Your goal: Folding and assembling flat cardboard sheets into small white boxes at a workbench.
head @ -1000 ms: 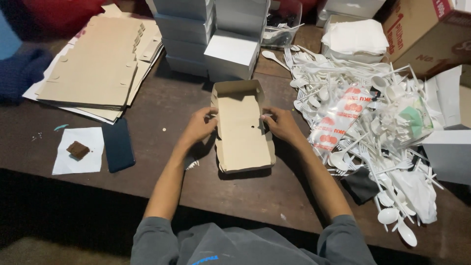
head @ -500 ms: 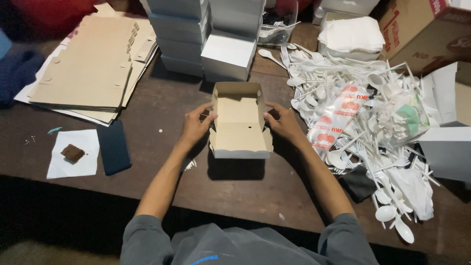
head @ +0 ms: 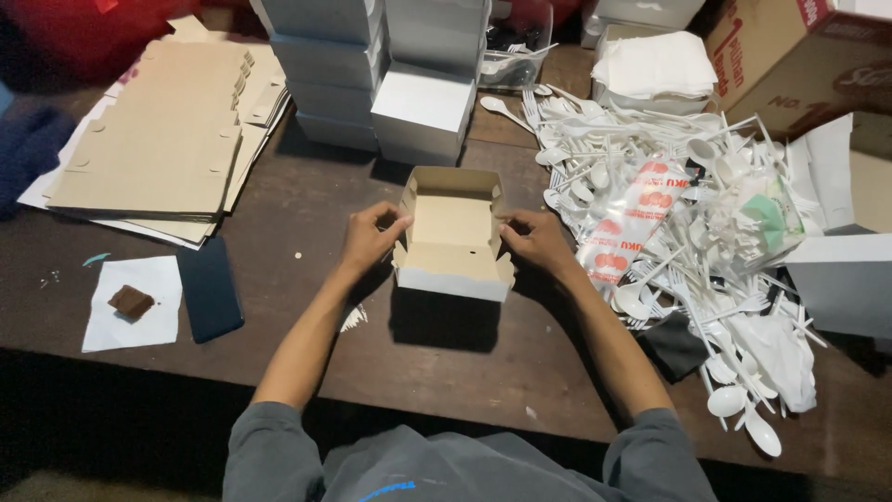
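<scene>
Fingers of the left hand (head: 370, 234) and right hand (head: 530, 238) pinch the side flaps of a small open cardboard box, brown inside and white outside (head: 452, 236), standing mid-table. It sits on a dark brown wooden table (head: 437, 363). Around lie a stack of flat brown cardboard blanks (head: 158, 149), white folded boxes (head: 423, 110) and a heap of white plastic spoons and forks (head: 688, 223) in dim light.

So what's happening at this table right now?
A person is folding a small cardboard box into shape on a dark table. The left hand grips its left wall, the right hand its right wall; the lid stands open. Flat box blanks lie left, finished white boxes stacked behind, a heap of plastic cutlery right.
</scene>
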